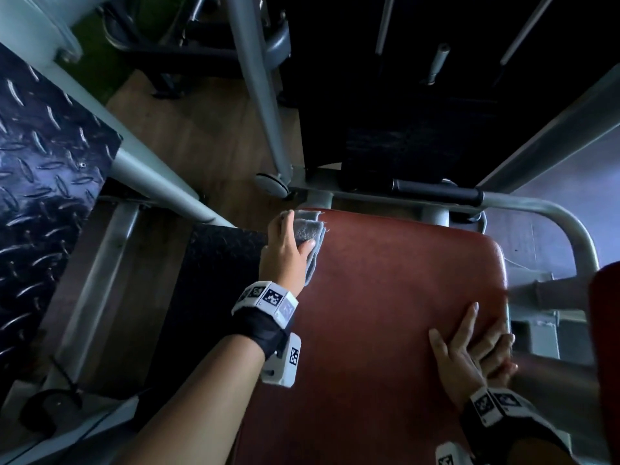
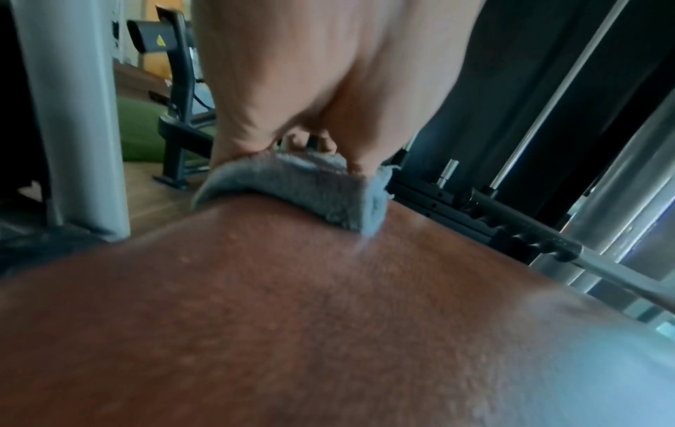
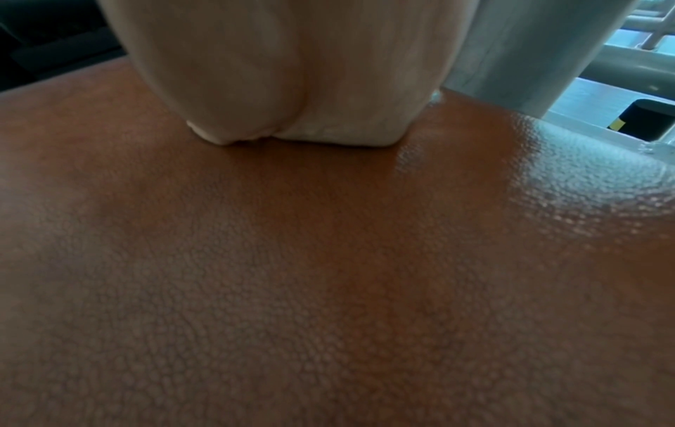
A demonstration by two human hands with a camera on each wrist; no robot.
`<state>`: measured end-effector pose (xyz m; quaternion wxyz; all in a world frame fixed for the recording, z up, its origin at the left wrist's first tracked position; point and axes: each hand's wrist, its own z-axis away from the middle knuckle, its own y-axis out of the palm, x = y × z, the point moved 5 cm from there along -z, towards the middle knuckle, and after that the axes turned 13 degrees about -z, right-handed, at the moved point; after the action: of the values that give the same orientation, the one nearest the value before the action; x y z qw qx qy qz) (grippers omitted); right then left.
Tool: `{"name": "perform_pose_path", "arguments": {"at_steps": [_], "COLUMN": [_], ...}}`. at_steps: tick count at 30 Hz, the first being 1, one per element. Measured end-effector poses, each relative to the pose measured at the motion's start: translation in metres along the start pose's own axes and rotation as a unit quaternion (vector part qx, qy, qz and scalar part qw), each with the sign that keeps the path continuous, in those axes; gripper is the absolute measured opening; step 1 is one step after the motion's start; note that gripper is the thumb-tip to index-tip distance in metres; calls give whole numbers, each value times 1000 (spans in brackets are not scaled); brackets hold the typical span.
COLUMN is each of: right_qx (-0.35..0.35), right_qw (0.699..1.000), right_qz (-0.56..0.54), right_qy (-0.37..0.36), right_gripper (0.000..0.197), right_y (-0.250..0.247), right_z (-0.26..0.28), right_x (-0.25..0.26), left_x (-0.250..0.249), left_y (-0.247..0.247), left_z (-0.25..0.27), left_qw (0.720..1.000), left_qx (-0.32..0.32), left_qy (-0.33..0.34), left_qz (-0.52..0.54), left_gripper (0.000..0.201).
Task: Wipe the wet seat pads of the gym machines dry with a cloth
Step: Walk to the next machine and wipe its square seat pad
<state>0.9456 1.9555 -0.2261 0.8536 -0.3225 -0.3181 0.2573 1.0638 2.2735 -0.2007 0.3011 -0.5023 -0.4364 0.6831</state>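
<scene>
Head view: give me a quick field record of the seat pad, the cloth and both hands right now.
pad: red-brown seat pad, grainy surface, glossy sheen near its right edge
cloth: grey, folded, on the pad's far left corner
left hand: holds the cloth against the pad, thumb over it
right hand: rests flat on the pad's near right edge, fingers straight, holding nothing
frame: grey metal bar curving round the pad's far right side

Seat pad (image 1: 385, 297): reddish grained leatherette, pebbled, glossy sheen toward right edge (seen from right wrist). Cloth (image 1: 310, 234): grey terry, fuzzy, matt. Frame (image 1: 258, 85): smooth grey painted metal. Plate (image 1: 43, 156): dark embossed metal. Floor (image 1: 208, 135): wood-look.
</scene>
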Motion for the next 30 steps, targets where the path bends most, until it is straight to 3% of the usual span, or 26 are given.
{"name": "perform_pose_path", "arguments": {"at_steps": [7, 15, 20, 27, 30], "right_qx": [4, 3, -2, -14, -19], "right_qw": [1000, 1000, 1000, 999, 999], "right_qz": [-10, -21, -6, -15, 3], "right_qy": [-10, -15, -15, -35, -33], "right_gripper": [79, 78, 79, 83, 79], "right_y": [0, -2, 0, 1, 0], "right_z": [2, 5, 0, 0, -1], "right_x": [1, 4, 0, 0, -3], "left_x": [9, 27, 19, 33, 32], "left_y": [10, 17, 13, 9, 9], "left_z": [-43, 12, -13, 32, 15], "left_qw": [995, 998, 995, 997, 996], "left_qx": [75, 40, 71, 62, 82], "left_qy": [-1, 43, -3, -26, -34], "left_qz": [58, 5, 72, 26, 31], "left_gripper": [61, 74, 66, 67, 68]}}
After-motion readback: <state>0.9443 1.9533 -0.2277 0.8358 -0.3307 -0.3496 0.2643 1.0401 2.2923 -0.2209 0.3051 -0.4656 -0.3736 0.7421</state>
